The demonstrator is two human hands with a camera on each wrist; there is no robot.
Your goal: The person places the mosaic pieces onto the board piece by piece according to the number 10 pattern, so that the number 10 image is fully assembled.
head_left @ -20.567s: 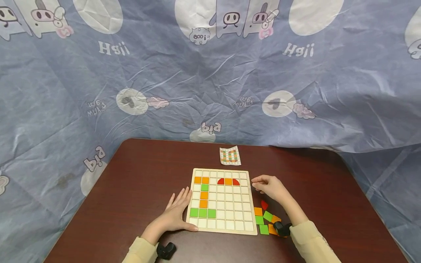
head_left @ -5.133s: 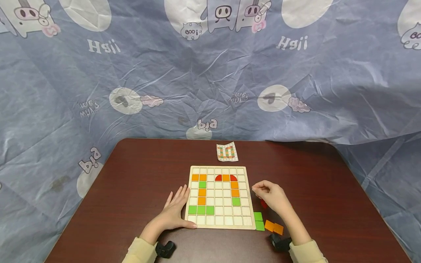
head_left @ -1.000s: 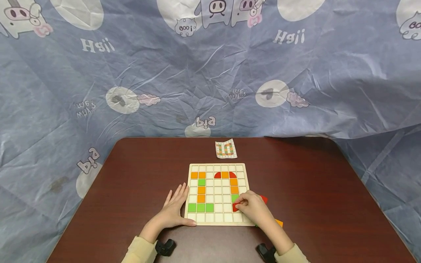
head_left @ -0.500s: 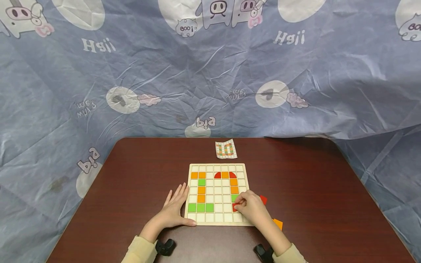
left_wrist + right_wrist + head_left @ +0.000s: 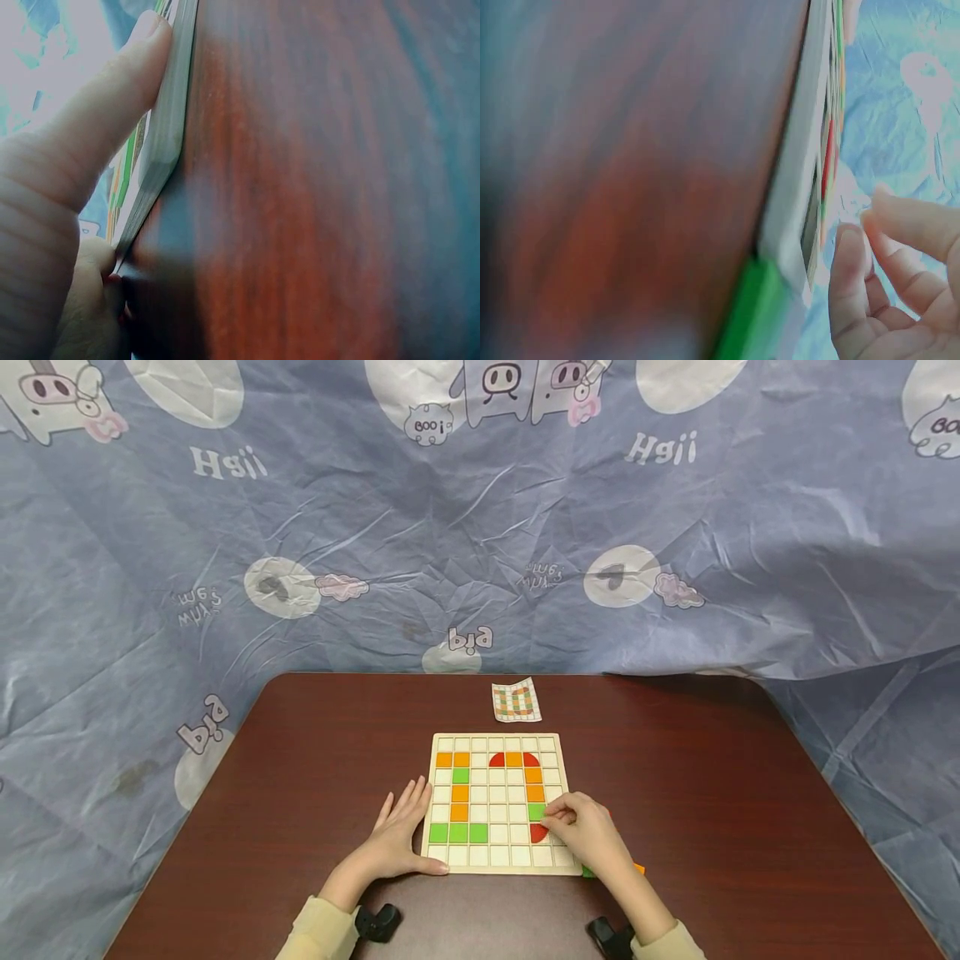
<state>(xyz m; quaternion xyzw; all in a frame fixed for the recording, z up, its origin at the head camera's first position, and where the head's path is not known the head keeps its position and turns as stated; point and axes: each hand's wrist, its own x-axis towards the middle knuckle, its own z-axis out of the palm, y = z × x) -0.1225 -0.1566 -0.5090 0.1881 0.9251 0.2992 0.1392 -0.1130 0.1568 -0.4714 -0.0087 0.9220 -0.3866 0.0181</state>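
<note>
A pale square grid board [image 5: 497, 814] lies on the table with orange, green and red tiles in its cells. My left hand [image 5: 397, 843] rests at its left edge, fingers spread up the side and thumb along the near corner; the left wrist view shows that thumb [image 5: 112, 105] against the rim. Over the board's right side is my right hand [image 5: 588, 835], thumb and fingertips close together with no tile between them. A red quarter-round tile [image 5: 537, 833] sits in a cell just left of those fingertips, below a green tile [image 5: 536, 812].
Loose tiles lie right of the board, partly hidden by the right forearm: a green tile [image 5: 588, 871], an orange tile [image 5: 639, 868] and a bit of red. A small printed pattern card [image 5: 516, 700] lies beyond the board. A patterned blue cloth [image 5: 420, 527] hangs behind the table.
Orange, green and red tiles have been added down the board's right side, and fewer loose tiles remain. My right hand has just let go of the red quarter-round tile and drawn slightly right.
</note>
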